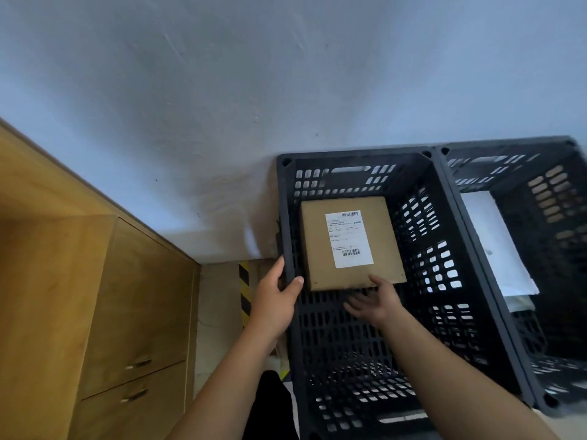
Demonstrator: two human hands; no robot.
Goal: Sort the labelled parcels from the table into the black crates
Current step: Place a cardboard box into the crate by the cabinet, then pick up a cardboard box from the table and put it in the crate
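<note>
Left grip [274, 296] clasps crate [444, 255] rim | right grip [376, 301] slack, empty, beside parcel [351, 242]

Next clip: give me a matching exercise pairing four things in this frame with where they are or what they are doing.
Things:
1. brown parcel
2. white parcel
3. left hand
4. cabinet

Descriptions:
A. grips a crate rim
B. lies in the right crate
C. stands left, against the wall
D. lies in the left crate, label up

Pairs: 1-D, 2-B, 3-A, 4-C
</note>
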